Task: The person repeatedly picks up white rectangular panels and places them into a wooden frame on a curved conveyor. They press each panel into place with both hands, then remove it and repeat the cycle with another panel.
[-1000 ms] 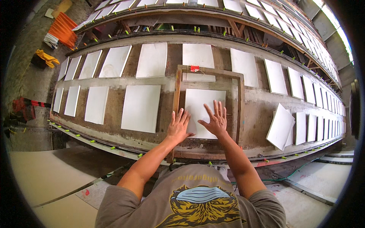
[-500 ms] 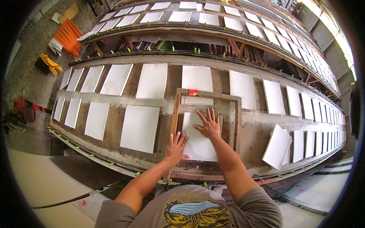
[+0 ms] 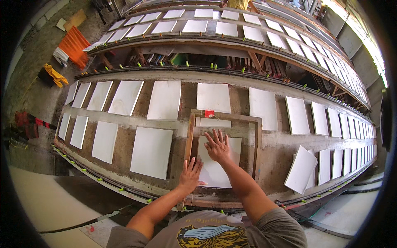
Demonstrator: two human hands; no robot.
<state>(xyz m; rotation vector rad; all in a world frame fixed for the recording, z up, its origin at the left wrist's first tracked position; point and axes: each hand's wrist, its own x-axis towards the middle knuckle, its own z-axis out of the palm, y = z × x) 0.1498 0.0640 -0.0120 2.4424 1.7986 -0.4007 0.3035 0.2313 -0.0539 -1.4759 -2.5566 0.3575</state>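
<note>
While the right hand (image 3: 218,149) lay, fingers spread, over a white rectangular sheet (image 3: 213,172) near the front edge of a long brown table (image 3: 273,161), the left hand (image 3: 190,177), fingers slightly apart, crossed the surrounding brown wooden frame (image 3: 258,149).

Head view, one: wide fisheye, left of a side-by-side head-worn pair. We look down and forward over the shirt (image 3: 211,231), hands (image 3: 218,146) fairly near at centre, table (image 3: 273,161) crossing the middle, far table (image 3: 186,39) above; straight edges bowed, dark rim all round.
</note>
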